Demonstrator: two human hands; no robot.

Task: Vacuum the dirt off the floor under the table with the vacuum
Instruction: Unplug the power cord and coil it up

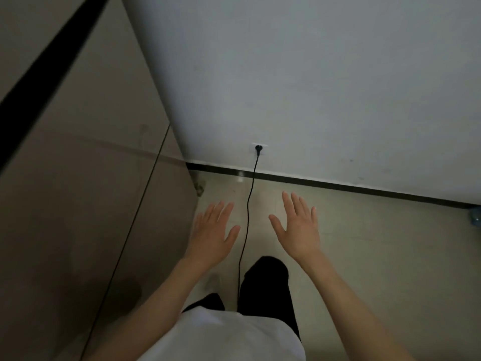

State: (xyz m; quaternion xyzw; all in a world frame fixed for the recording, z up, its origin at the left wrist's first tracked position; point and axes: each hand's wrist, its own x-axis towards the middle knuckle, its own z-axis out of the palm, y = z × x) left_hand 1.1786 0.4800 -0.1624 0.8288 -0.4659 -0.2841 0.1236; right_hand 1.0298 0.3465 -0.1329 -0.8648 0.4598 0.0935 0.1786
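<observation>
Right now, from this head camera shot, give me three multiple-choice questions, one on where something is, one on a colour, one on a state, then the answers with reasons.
1. Where does the cord run?
A. Between the two hands
B. Left of both hands
C. Right of both hands

2. What colour is the plug?
A. White
B. Black
C. Red

3. How are the left hand and right hand?
A. Both gripping the cord
B. Both open, holding nothing
C. One closed in a fist

Answers: 1 A, the cord passes down the floor between them. 2 B, it shows dark against the white socket. 3 B, fingers are spread and straight.
</observation>
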